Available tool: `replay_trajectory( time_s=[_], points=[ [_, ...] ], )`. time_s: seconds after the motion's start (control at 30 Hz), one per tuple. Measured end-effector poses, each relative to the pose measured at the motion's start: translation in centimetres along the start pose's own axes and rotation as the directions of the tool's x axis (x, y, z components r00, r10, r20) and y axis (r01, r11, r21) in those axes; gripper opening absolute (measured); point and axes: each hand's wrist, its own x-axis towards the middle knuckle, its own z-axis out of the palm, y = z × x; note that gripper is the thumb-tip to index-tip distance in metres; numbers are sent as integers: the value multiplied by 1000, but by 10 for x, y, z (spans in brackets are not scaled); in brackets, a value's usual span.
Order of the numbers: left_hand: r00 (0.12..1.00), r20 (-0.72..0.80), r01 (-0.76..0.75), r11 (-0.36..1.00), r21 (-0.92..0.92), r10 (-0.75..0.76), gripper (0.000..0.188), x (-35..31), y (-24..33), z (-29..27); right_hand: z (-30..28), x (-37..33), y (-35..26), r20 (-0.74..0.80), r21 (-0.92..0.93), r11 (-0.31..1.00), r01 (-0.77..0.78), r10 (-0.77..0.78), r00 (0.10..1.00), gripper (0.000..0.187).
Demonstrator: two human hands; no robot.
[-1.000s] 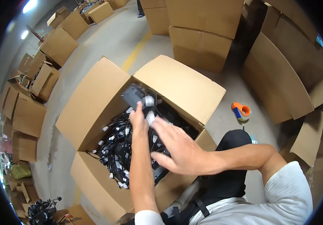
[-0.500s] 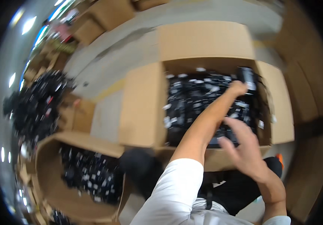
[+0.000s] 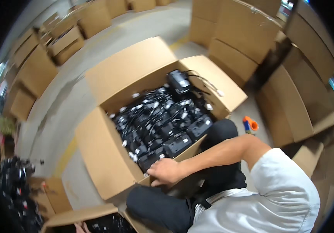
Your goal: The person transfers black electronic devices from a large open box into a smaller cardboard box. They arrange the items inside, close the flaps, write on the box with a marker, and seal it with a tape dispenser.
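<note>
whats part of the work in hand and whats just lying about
Being worked with:
- open box, right hand at its near edge
- black devices and cables inside it
- lower-left box, left hand in it

Apparently just lying about:
- orange tape dispenser
- stacked cartons, upper right

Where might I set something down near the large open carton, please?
Bare floor lies left of the large carton, between it and the left cartons; a narrower patch lies right, before the tall cartons, shared with an orange tape dispenser. Crowded: the carton's interior, packed with black adapters and cables, the right hand at its near edge.
</note>
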Motion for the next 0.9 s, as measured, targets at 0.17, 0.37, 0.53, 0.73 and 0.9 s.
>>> replay_trajectory(
  time_s=[0.17,0.37,0.53,0.73,0.9],
  points=[
    [846,87,521,850,83,-527,38,2,-134,56,18,3,-3,-85,-68,998,-4,-2,996,44],
    [845,217,425,860,283,-489,35,13,-166,139,38,4,-9,-334,-92,995,37,-66,940,41],
    [842,258,382,861,336,-475,34,21,-176,165,37,7,-6,-338,-78,996,43,-67,939,42],
    [846,264,362,862,354,-464,32,22,-176,174,32,8,-4,-341,-110,992,60,-94,935,41],
    [863,278,317,881,351,-421,30,19,-164,172,31,10,-7,-372,-162,985,63,-120,920,40]
  ],
)
